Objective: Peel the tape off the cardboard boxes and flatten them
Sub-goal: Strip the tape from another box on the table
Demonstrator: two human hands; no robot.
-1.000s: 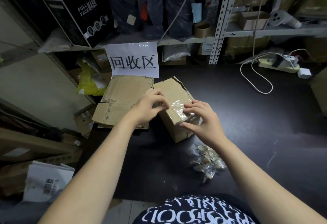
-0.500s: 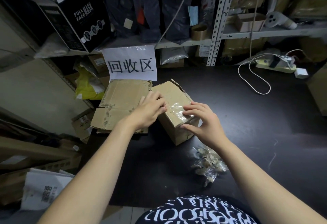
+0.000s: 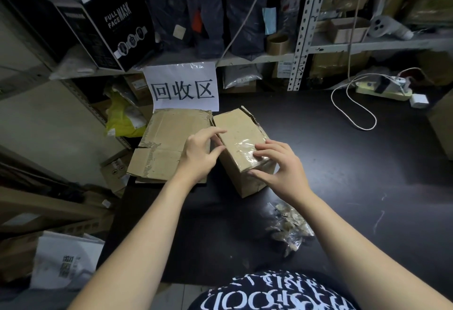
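One cardboard box [image 3: 241,148] is on my feed, closed on its top, with ragged torn flaps at its far end. I cannot see inside it. It stands on the bench [image 3: 343,187] towards the far left corner. Its long axis runs from the far edge towards the near edge, with the far end leaning a little left and the near end a little right.

- Clear tape [image 3: 245,145]: one glossy patch on the near half of the box top.
- Left hand [image 3: 199,155]: fingers spread and nearly straight, tips touching the box along its left long edge.
- Right hand [image 3: 282,170]: fingers bent over the taped top, thumb against the near end face, so it holds the near end of the box.
- Flattened cardboard [image 3: 166,148]: a low stack lying flat just left of the box and overhanging the bench's left edge. I cannot tell whether it touches the box.
- Peeled tape pile [image 3: 288,229]: crumpled clear scraps on the bench between the box and the near edge, just beside the right forearm.
- Paper sign [image 3: 183,86]: white with three black characters, hanging from the shelf behind the flattened stack.
- Power strip [image 3: 382,89] with a looped white cable [image 3: 353,108]: at the far right corner.
- Small open carton [image 3: 348,30]: on the shelf above, contents not visible.
- Tape roll [image 3: 277,44]: on the shelf left of the upright post.
- Black mask box [image 3: 103,15]: on the shelf at upper left, tilted.
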